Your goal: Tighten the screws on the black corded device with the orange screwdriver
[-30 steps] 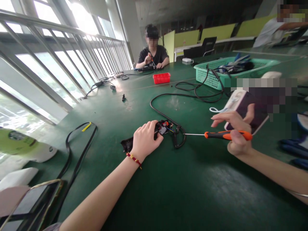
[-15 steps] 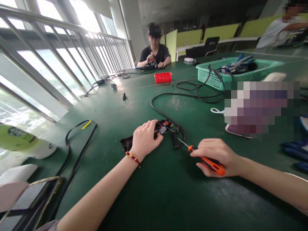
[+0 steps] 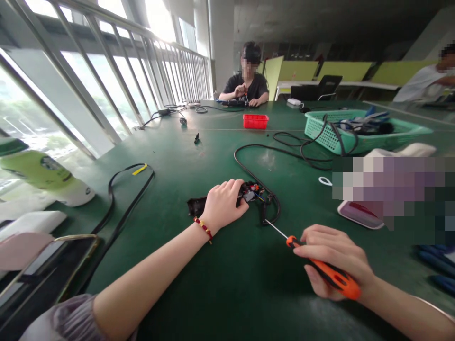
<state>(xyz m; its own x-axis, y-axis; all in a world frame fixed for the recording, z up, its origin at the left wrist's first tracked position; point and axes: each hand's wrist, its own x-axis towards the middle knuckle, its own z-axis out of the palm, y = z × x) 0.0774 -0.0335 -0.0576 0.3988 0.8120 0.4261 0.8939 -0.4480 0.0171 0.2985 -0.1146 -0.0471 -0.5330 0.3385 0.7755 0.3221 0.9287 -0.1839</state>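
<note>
Screwdriver (image 3: pixel 325 271) sits in the right hand (image 3: pixel 339 253) in the head view, fingers closed around the orange-and-black handle, shaft directed forward and to the left. Its tip is at the black sleeve (image 3: pixel 263 213) beside the device (image 3: pixel 251 193); whether the two touch cannot be told. The left hand (image 3: pixel 224 204) is curled over the device, thumb along the near side, and holds it against the table (image 3: pixel 220 289). The device lies near the middle of the table, with wires and small components exposed at its right end and its black casing extending left beneath the palm. A black cable (image 3: pixel 263 146) loops around the right of the device and runs back toward the green basket (image 3: pixel 323 137). Left of the basket stands a red tray (image 3: pixel 255 124); a small black part (image 3: pixel 196 139) lies farther left. A strap (image 3: pixel 137 195) with a yellow tag (image 3: pixel 140 169) lies left of the left hand. Across the table, a co-worker (image 3: pixel 261 85) holds a tool.
</note>
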